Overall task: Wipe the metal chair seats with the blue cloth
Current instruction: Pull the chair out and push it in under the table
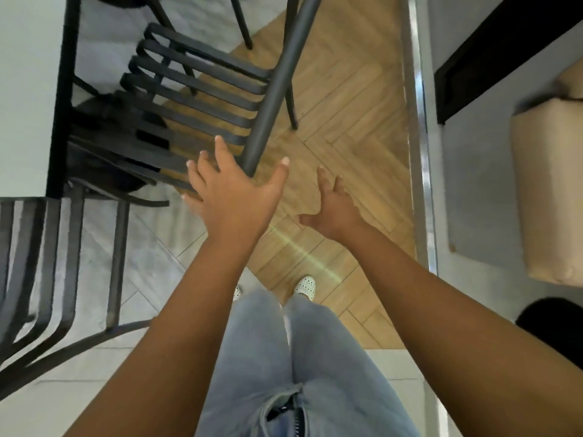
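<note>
Herringbone wood floor [340, 99] meets grey tile [148, 257] beneath slatted metal chair [195, 89].

A dark metal chair [202, 99] with a slatted seat (slats running crosswise) stands tucked against the table

A herringbone wood floor [347, 99] meets pale tiles [142, 266]. A white counter [25, 89] fills the upper left. A metal strip [418, 121] runs along the right, beside a beige cushion [549, 190]. Pale jeans [299, 357] and white shoes [305, 287] show below.
</note>
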`<state>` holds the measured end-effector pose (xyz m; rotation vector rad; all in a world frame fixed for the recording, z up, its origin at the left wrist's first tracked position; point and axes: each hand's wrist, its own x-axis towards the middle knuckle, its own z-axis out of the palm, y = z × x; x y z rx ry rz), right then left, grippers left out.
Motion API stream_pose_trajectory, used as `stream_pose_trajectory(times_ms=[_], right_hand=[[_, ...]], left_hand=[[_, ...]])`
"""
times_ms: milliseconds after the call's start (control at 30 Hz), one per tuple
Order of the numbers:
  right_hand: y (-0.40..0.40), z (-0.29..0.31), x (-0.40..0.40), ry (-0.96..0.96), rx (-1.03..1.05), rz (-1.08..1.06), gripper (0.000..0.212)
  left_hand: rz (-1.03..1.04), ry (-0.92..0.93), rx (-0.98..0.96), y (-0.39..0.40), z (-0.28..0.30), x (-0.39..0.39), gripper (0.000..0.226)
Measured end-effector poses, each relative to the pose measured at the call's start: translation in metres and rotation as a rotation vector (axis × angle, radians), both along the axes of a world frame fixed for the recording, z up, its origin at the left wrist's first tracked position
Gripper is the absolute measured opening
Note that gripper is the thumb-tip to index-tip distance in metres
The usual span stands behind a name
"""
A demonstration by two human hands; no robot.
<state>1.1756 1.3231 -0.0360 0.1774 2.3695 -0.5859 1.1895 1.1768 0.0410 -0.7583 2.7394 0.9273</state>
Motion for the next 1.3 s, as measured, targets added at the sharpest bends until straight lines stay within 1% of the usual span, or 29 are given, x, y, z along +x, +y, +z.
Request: stream_pose_trajectory(times_ms=[100,267,533,733,833,967,1033,1167,1300], right_hand=[[0.005,0.007,-0.029,0.096,0.04,0.073,0.107],[0.004,0.018,-0.073,0.216,0.026,0.144,0.109],[0.009,0.03,-0.142,0.293,-0.001,0.174,0.112],[0.015,0.047,-0.203,0.448,0.048,0.204,0.112],[0.019,0.052,-0.226,0.53,0.082,0.271,0.112],[0.023,0.057,-0.256,0.638,0.15,0.392,0.11],[0.023,0.059,-0.271,0.676,0.166,0.47,0.106],[0.021,0.061,-0.299,0.691,0.209,0.647,0.107],[0.025,0.063,-0.327,0.646,0.253,0.809,0.106]], left_hand=[[-0.011,-0.063,-0.087,0.013,0.002,-0.018,0.099],[0.008,-0.131,-0.165,0.02,-0.004,-0.044,0.097],[-0.015,-0.171,-0.18,0.02,-0.016,-0.078,0.095],[-0.034,-0.168,-0.172,0.035,-0.014,-0.11,0.088],[-0.007,-0.165,-0.187,0.034,-0.016,-0.117,0.084],[0.023,-0.188,-0.192,0.035,-0.016,-0.115,0.089],[0.042,-0.216,-0.199,0.036,-0.016,-0.115,0.087],[0.096,-0.257,-0.244,0.036,-0.02,-0.119,0.081],[0.19,-0.279,-0.24,0.044,-0.02,-0.126,0.062]])
